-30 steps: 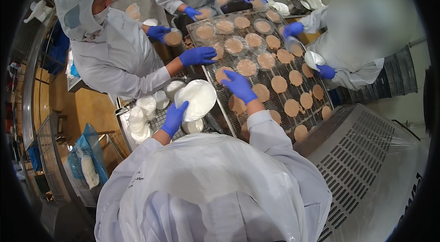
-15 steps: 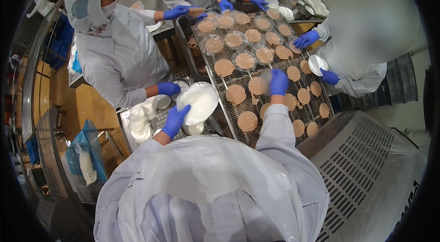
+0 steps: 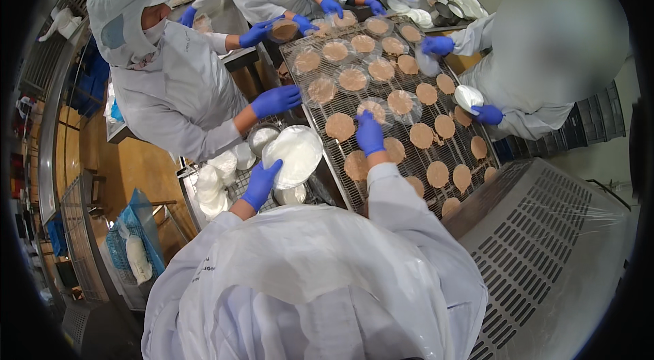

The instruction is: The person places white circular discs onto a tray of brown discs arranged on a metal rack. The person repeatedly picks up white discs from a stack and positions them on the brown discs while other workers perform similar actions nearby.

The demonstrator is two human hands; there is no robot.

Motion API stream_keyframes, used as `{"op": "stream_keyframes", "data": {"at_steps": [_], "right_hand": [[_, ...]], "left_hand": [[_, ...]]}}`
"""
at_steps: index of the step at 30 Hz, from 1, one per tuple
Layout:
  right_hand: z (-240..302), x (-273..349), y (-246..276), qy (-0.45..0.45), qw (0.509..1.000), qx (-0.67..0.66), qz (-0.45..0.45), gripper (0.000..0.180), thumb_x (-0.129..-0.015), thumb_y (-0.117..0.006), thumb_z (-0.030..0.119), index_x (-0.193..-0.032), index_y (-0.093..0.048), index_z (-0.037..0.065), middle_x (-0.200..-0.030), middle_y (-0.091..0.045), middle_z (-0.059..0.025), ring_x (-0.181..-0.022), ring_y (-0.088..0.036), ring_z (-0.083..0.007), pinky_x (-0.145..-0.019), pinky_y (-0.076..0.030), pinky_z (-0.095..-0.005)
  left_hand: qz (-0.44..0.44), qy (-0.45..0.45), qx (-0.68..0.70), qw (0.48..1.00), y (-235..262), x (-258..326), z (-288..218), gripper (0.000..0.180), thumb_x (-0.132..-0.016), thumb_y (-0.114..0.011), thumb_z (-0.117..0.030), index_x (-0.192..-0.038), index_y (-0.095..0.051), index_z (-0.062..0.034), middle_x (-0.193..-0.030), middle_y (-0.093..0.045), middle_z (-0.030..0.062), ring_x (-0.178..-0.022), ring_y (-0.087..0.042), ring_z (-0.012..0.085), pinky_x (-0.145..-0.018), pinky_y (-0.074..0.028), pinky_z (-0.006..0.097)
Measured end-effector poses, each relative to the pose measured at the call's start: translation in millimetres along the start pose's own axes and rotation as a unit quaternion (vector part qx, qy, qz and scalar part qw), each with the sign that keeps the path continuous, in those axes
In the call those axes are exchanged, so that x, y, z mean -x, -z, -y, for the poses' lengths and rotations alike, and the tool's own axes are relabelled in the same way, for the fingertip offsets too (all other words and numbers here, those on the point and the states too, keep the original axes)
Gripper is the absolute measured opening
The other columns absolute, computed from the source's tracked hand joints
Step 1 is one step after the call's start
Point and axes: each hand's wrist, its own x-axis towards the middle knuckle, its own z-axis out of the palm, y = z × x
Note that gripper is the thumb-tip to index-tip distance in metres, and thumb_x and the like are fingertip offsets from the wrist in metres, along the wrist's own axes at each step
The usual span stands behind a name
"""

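My left hand [image 3: 260, 184] grips a stack of round white film sheets [image 3: 294, 155] by its lower-left edge, left of the wire-mesh conveyor [image 3: 411, 159]. Stretched over the conveyor, my right hand [image 3: 370, 134] has its fingertips on a flat brown patty [image 3: 375, 108] with a clear film disc lying over it; the fingers look slightly apart. Rows of similar patties cover the belt. Those at the far end mostly carry clear discs, while nearer ones such as this patty [image 3: 438, 174] are bare.
Co-workers' gloved hands reach over the belt: one [image 3: 276, 101] at its left edge, another [image 3: 437, 45] at the right. A person at right holds white sheets [image 3: 469, 97]. White stacks [image 3: 211, 186] and metal tins [image 3: 262, 136] stand on a wire rack at left. A slotted metal housing [image 3: 531, 251] flanks the near right.
My right hand has moved left, setting a film disc on a patty. The patties have shifted nearer along the belt. The left co-worker's hand has moved from the tins to the conveyor edge.
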Motion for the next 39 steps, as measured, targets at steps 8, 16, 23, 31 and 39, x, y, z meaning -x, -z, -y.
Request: {"op": "stream_keyframes", "data": {"at_steps": [8, 16, 23, 31, 39], "right_hand": [[157.1, 29.6, 19.5, 0.087, 0.977, -0.111, 0.161, 0.028, -0.079, -0.057, 0.027, -0.094, -0.056, 0.003, -0.084, -0.060, -0.0176, -0.082, -0.057, -0.0351, -0.075, -0.045, -0.0397], [41.6, -6.8, 62.2, -0.048, 0.990, -0.096, 0.091, 0.029, -0.074, -0.060, 0.029, -0.079, -0.064, 0.000, -0.081, -0.063, -0.0190, -0.075, -0.061, -0.0302, -0.070, -0.048, -0.0359], [-77.1, -25.7, 94.7, -0.045, 0.934, 0.246, -0.256, 0.020, -0.080, -0.049, 0.012, -0.093, -0.060, 0.001, -0.081, -0.062, -0.0212, -0.075, -0.060, -0.0367, -0.067, -0.046, -0.0440], [-28.4, 5.5, -0.1, 0.078, 0.953, 0.228, -0.184, 0.021, -0.077, -0.050, 0.010, -0.090, -0.065, 0.004, -0.090, -0.063, -0.0177, -0.088, -0.060, -0.0305, -0.083, -0.044, -0.0377], [-72.5, 16.5, 86.3, -0.181, 0.934, 0.097, -0.291, 0.020, -0.080, -0.049, 0.013, -0.080, -0.064, 0.000, -0.074, -0.063, -0.0166, -0.073, -0.061, -0.0310, -0.069, -0.048, -0.0389]], "left_hand": [[-0.009, -0.039, 0.077, 0.996, -4.0, 5.3, -5.2, 0.044, -0.082, -0.061, -0.025, -0.112, -0.051, 0.0054, -0.102, -0.058, 0.0102, -0.091, -0.057, 0.0162, -0.077, -0.046, 0.028], [-0.027, -0.019, 0.062, 0.998, 9.8, 12.9, 3.4, 0.041, -0.081, -0.062, -0.022, -0.111, -0.052, 0.0051, -0.100, -0.060, 0.0097, -0.085, -0.057, 0.0148, -0.076, -0.046, 0.027], [0.004, -0.024, 0.062, 0.998, 2.3, 9.5, 2.0, 0.044, -0.082, -0.060, -0.025, -0.114, -0.050, 0.0035, -0.102, -0.058, 0.0084, -0.091, -0.055, 0.0141, -0.076, -0.045, 0.026], [0.007, -0.050, 0.034, 0.998, 3.3, 4.5, 8.7, 0.044, -0.083, -0.059, -0.027, -0.113, -0.051, 0.0038, -0.102, -0.058, 0.0087, -0.091, -0.055, 0.0140, -0.078, -0.044, 0.027], [0.001, -0.007, 0.067, 0.998, 8.8, 1.3, 14.4, 0.046, -0.083, -0.059, -0.026, -0.116, -0.048, 0.0036, -0.107, -0.056, 0.0089, -0.093, -0.054, 0.0148, -0.079, -0.045, 0.027]]}}
